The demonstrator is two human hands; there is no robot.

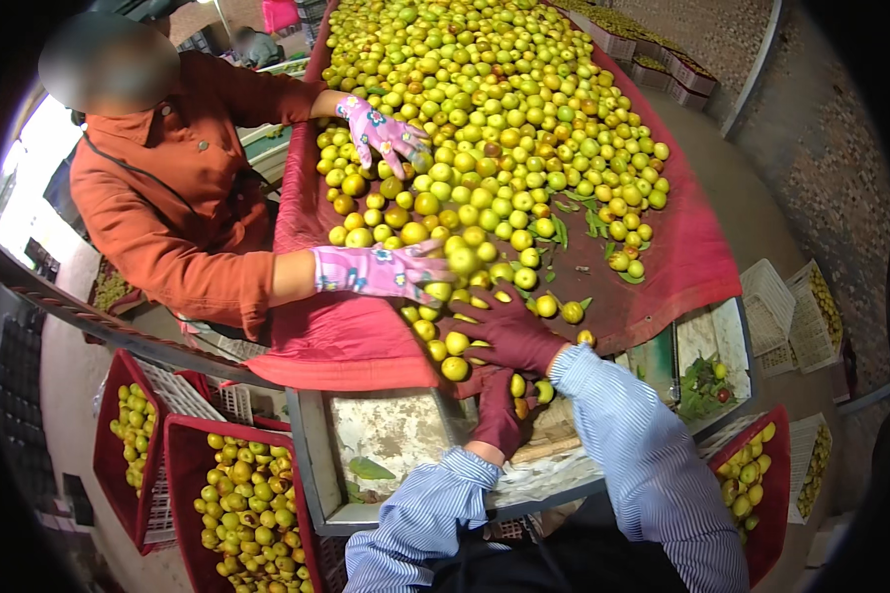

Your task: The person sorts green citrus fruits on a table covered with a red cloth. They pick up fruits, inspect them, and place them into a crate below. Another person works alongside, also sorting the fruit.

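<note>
Yellow-green jujube-like fruits [482, 111] lie in a large heap on a red cloth-covered table [697, 244]. My right hand [512, 331], in a maroon glove, rests with spread fingers on fruits at the cloth's near edge. Just below it, my left hand [498, 411], in the same kind of glove, is by the edge with a few fruits beside its fingers; whether it grips any is unclear. Green leaves [593, 219] lie among the fruits. Under the cloth's edge is a worn white tray [386, 430] with a leaf in it.
Across the left side a co-worker in an orange jacket [170, 185] has both flower-patterned gloves on the fruits, one close to my right hand. Red-lined crates of fruit [170, 445] stand at lower left, another crate [775, 474] at lower right. White plastic crates [767, 304] stand further right.
</note>
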